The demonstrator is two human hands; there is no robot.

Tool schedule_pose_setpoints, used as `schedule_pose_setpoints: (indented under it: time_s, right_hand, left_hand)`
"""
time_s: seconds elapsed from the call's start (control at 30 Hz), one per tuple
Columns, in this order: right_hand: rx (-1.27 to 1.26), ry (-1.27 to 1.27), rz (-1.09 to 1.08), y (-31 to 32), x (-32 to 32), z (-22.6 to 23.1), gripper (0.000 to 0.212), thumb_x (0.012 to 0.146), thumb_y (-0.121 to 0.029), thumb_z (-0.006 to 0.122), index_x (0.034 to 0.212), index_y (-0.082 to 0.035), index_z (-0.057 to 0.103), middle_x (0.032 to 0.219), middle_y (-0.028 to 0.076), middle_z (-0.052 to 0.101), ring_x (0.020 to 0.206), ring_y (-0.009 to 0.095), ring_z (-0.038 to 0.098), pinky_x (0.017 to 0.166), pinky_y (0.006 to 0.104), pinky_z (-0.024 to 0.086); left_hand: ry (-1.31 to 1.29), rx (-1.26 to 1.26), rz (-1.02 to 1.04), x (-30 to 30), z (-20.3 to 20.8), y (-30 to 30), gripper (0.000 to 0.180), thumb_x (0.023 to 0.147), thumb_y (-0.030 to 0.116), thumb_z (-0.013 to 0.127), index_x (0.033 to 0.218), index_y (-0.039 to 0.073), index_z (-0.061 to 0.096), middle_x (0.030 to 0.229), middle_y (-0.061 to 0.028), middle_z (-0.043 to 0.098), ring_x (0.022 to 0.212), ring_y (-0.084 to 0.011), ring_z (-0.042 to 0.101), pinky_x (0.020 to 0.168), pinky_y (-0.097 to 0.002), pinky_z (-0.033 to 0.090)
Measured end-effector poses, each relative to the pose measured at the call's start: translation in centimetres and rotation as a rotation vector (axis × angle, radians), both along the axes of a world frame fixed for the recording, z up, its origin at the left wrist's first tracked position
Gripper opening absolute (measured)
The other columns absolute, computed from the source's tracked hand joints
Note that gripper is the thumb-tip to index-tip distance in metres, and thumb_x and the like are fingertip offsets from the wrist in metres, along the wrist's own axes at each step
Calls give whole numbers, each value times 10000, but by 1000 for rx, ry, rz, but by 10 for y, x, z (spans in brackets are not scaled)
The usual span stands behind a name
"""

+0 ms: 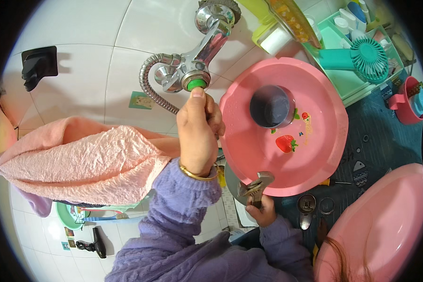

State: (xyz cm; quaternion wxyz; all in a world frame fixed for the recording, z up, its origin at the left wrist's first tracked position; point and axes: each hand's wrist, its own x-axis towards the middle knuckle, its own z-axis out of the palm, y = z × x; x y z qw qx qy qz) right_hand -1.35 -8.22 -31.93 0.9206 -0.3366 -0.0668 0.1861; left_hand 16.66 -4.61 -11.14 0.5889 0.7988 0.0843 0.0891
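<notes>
A chrome wall faucet (207,49) stands at the upper middle, with a round green plastic part (197,84) in its open front end. My left hand (199,129) reaches up to it, thumb pressed on the green part and fingers curled, a gold bangle at the wrist. Lower down, my right hand (264,211) grips an adjustable wrench (255,186) by its handle, jaws up, by the near rim of a pink basin (326,150). Inside the basin sits a dark grey round container (269,107). A chrome lever handle (306,207) and a metal ring (326,206) lie right of my right hand.
A flexible metal hose (145,77) loops left of the faucet. Pink towels (84,162) hang at left. A second pink basin (385,221) stands at lower right. At upper right a green tray (345,82) holds bottles and a teal hand fan (357,59), near a pink mug (406,101).
</notes>
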Motion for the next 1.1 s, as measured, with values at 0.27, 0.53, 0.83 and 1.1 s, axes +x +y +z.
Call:
schedule_pose_setpoints:
  time_s: [0.27, 0.53, 0.83, 1.1]
  right_hand:
    - [-38, -51, -18, 2, -3, -6, 367, 749, -105, 641, 1064, 4, 485, 812, 20, 501, 689, 87, 482, 615, 242, 419]
    - [-14, -23, -1, 2, 4, -4, 352, 754, -111, 626, 1052, 5, 480, 821, 25, 493, 712, 91, 482, 634, 251, 422]
    - [10, -34, -35, -2, 4, 0, 312, 771, -97, 622, 1034, 1, 486, 822, 22, 493, 711, 81, 479, 633, 238, 422]
    - [65, 14, 7, 0, 1, 0, 319, 769, -100, 644, 1027, 9, 492, 823, 25, 515, 716, 86, 497, 639, 242, 433]
  left_hand:
    - [-38, 114, 41, 1, -3, 0, 329, 931, 285, 356, 651, 116, 328, 488, 21, 274, 431, -88, 248, 432, -252, 284]
    - [315, -267, 76, -2, 32, -14, 274, 909, 303, 417, 681, 166, 353, 489, 62, 234, 436, -65, 197, 452, -239, 219]
    - [249, -309, 106, -5, 23, -18, 307, 919, 340, 399, 680, 158, 336, 490, 48, 228, 456, -78, 192, 464, -246, 224]
    - [14, 26, 67, -3, 1, -3, 330, 923, 337, 384, 656, 153, 325, 483, 43, 231, 433, -75, 204, 445, -253, 242]
